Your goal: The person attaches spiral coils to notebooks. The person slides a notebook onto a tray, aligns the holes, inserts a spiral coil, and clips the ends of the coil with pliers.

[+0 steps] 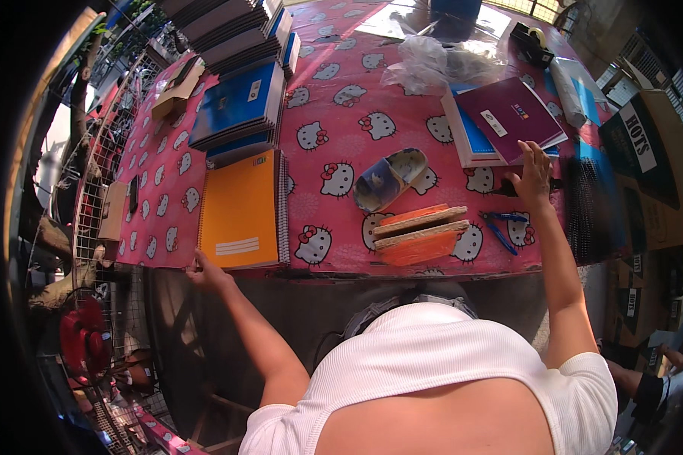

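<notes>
My left hand [210, 274] is at the table's front edge, by the lower left corner of a stack of spiral notebooks with a yellow cover [240, 205] on top. Its fingers look apart, with nothing seen in them. My right hand [535, 180] is open, fingers stretched toward the lower edge of a purple notebook [511, 115]. That notebook lies askew on a blue-covered one [467, 125]. Blue-handled pliers [501, 233] lie just left of my right forearm. Black spiral binding coils [587, 208] stand to the right of that hand.
A blue patterned slipper [389, 180] and orange-faced wooden blocks [420, 235] lie mid-table. Tall notebook stacks [239, 102] rise at the back left. Clear plastic [432, 64] and a tape dispenser [532, 45] are at the back. Cardboard boxes [664, 220] stand at the right.
</notes>
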`<state>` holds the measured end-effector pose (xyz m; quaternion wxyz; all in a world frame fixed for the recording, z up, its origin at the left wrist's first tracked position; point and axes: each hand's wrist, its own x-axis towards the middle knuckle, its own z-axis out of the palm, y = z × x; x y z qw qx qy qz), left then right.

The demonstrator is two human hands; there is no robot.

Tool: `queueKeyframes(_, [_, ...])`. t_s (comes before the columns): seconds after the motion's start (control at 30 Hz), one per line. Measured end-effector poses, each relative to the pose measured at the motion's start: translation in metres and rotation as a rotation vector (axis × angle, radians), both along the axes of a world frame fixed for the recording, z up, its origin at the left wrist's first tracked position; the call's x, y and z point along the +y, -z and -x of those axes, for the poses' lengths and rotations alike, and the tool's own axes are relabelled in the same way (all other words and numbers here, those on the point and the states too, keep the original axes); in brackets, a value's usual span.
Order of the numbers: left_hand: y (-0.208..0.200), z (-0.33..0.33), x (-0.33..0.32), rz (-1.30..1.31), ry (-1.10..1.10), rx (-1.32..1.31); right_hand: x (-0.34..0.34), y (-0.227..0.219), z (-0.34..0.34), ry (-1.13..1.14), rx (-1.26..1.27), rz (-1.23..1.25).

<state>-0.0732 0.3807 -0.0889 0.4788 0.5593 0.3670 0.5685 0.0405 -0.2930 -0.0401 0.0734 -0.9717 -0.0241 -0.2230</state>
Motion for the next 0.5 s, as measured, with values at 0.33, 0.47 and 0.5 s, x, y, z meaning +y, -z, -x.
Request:
queueKeyframes(0.33, [0.001,-0.008,-0.032,0.054,-0.175,0.473,-0.02,0.02,-0.032,-0.227,-0.245,-0.071])
queueKeyframes(0.47, [-0.075,-0.02,-0.13,-0.103,0.308,0.227,-0.038,0.016,-0.04,-0.391,-0.229,-0.043])
queueKeyframes(0.5, [-0.095,-0.028,-0.172,-0.173,0.429,0.3,-0.04,0.008,-0.044,-0.398,-0.232,-0.046])
